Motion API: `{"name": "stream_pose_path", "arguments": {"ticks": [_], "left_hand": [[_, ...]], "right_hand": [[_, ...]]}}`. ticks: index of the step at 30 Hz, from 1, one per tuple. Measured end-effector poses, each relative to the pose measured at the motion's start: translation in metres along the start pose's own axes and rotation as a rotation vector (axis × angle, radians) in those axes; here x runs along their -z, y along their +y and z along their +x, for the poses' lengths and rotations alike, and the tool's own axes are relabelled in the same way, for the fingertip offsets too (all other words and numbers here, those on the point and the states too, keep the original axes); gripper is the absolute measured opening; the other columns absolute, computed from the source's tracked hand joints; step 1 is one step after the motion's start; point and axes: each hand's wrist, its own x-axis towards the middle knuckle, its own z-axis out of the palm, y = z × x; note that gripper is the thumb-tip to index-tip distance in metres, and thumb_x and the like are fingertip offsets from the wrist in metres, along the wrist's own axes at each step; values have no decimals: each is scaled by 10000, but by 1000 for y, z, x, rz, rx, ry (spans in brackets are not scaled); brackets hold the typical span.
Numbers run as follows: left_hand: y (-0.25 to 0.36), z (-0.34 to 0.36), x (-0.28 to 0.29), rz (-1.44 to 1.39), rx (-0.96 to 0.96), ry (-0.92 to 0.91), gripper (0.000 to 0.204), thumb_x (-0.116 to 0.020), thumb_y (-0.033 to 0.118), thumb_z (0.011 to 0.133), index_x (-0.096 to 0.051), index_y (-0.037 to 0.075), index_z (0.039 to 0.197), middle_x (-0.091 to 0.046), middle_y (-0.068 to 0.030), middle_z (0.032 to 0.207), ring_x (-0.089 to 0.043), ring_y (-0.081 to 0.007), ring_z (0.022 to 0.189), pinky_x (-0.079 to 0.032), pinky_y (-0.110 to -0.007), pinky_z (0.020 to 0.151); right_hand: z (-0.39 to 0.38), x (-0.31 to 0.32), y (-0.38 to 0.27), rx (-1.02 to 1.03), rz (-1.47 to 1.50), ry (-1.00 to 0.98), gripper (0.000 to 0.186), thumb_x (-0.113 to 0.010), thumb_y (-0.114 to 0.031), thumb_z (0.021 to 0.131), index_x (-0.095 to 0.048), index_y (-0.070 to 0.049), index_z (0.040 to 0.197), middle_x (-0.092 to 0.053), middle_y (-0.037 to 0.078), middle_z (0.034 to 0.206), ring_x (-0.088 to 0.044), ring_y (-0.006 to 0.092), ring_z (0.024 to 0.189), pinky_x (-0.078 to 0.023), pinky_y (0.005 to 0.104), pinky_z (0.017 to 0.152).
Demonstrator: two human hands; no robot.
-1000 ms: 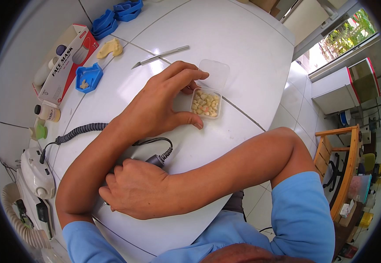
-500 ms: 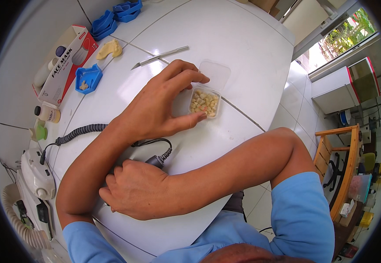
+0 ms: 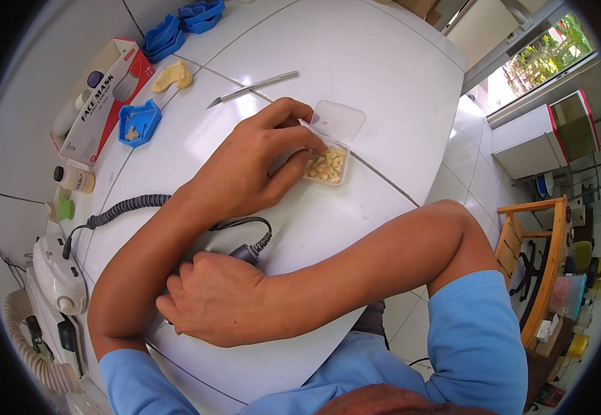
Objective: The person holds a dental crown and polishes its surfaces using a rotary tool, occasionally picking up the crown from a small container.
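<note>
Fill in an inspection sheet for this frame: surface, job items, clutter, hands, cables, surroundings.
Surface: white table with dark seams.
Job items: open clear box of small pale pieces; dark corded handpiece, mostly hidden.
Clutter: craft knife, blue tray with pale fragments, yellowish curved piece, red-and-white carton.
Hands: left hand at the box, hold unclear; right hand closed around the handpiece.
Cables: coiled grey cable disappears beneath the left forearm.
Surroundings: wooden-framed furniture, greenery outside.

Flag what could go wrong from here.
Spill: the left hand is at the open clear box; a knock could scatter its pale pieces.
Snag: the dark cord from the tool in the right hand runs under the left forearm and could catch.
Cut: the knife, blade bare, lies near the left hand and might nick it.
</note>
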Motion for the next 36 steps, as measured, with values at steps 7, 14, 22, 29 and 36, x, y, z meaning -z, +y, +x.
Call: {"name": "stream_pose_path", "arguments": {"ticks": [7, 14, 22, 29, 36], "left_hand": [[2, -1, 1, 0, 17, -5, 296, -684, -14, 929, -825, 12, 1188, -702, -198, 1309, -768, -339, 1116, -635, -425, 981], [2, 2, 2, 0, -12, 5, 258, -705, 2, 931, -803, 31, 1167, -700, -174, 1298, -762, -327, 1082, -629, -419, 960], [21, 15, 10, 25, 145, -36, 131, -814, 47, 923, -820, 9, 1048, -728, -138, 1244, -768, -270, 1009, -630, -385, 917], [30, 14, 2, 156, 173, -11, 137, -854, 52, 924, -893, 4, 1046, -790, -205, 1300, -826, -309, 883, -662, -405, 848], [37, 12, 2, 295, 132, -29, 206, -844, -7, 874, -896, -2, 1073, -797, -238, 1298, -824, -353, 862, -668, -405, 836]], "right_hand": [[0, -1, 0, 1, 12, 35, 388, -693, -434, 1096, -721, -60, 996, -710, 106, 849, -677, 240, 729, -503, 405, 626], [-1, -1, 0, 2, 19, 42, 382, -693, -426, 1094, -715, -59, 989, -705, 106, 841, -674, 243, 724, -500, 405, 620], [1, -7, -4, 8, -37, 55, 325, -690, -363, 1066, -695, -57, 957, -701, 112, 820, -676, 255, 718, -502, 416, 624], [0, -10, -5, 24, -72, 103, 227, -713, -259, 974, -715, -35, 933, -748, 149, 841, -731, 277, 739, -523, 421, 625], [-3, -5, -6, 65, -106, 140, 203, -699, -226, 959, -718, -30, 912, -757, 158, 777, -738, 278, 675, -524, 439, 602]]}}
